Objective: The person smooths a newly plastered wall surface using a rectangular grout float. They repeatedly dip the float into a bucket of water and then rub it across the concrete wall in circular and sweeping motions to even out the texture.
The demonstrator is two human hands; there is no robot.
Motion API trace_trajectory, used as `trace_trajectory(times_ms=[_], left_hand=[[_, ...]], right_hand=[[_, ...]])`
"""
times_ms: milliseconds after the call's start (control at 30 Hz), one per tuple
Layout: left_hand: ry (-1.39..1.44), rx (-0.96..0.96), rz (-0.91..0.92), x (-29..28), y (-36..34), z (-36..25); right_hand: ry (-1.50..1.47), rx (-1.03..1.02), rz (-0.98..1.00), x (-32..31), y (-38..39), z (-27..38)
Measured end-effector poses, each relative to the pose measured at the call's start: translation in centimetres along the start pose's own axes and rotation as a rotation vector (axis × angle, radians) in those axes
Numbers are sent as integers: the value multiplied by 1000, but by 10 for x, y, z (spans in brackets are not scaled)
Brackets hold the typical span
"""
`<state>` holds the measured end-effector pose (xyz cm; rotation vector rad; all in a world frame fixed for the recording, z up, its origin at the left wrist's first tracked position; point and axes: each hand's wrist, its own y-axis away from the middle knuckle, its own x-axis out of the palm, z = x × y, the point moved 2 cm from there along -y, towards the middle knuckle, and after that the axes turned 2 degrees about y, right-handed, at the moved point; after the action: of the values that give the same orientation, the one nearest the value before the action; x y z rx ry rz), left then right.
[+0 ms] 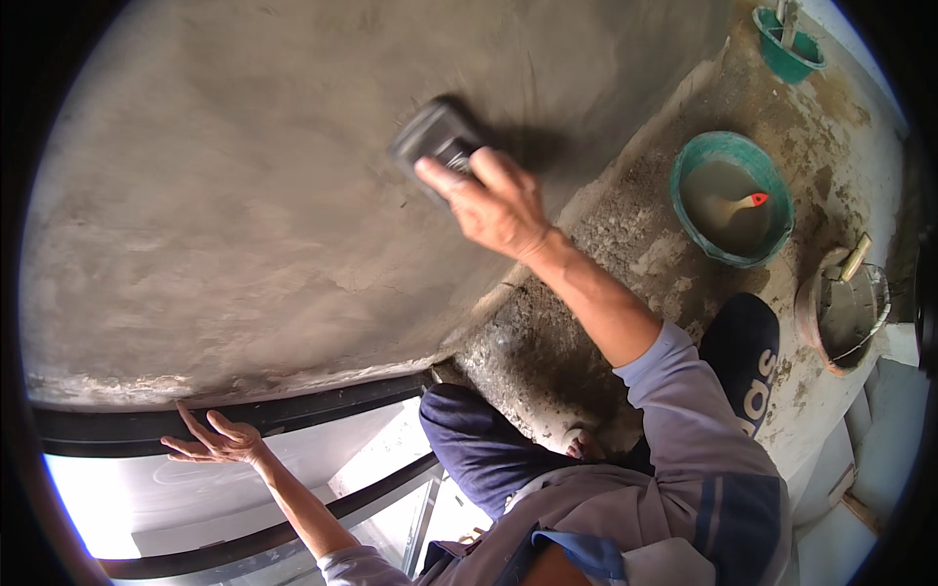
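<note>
My right hand (489,200) grips a dark, slightly blurred rectangular float (424,132) against the grey, mottled plaster wall (244,195). Down at the lower left, my left hand (220,439) is open, its fingers spread against a black frame rail (332,404) along the wall's edge, one fingertip reaching to the plaster.
A green basin (682,190) holds grey liquid and a red-tipped brush. A smaller green tub (787,63) stands at top right, and a bucket (811,327) with a wooden-handled tool at right. My bent legs (469,449) rest on the rough, stained ledge (635,254). Glazing shows below the rail.
</note>
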<state>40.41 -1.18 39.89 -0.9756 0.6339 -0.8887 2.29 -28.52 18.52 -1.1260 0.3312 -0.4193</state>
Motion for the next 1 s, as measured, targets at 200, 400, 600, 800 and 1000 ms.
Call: trace_trajectory(times_ms=[200, 400, 600, 800, 1000], left_hand=[[-18, -6, 72, 5, 0, -2], [-14, -7, 65, 0, 3, 3], [0, -18, -13, 2, 0, -1], [26, -2, 36, 8, -1, 1], [46, 2, -20, 3, -2, 0]], right_hand=[[76, 506, 9, -38, 55, -71], [-33, 237, 34, -30, -8, 17], [-57, 133, 100, 0, -9, 8], [151, 1101, 156, -122, 45, -126], [623, 1026, 940, -291, 17, -186]])
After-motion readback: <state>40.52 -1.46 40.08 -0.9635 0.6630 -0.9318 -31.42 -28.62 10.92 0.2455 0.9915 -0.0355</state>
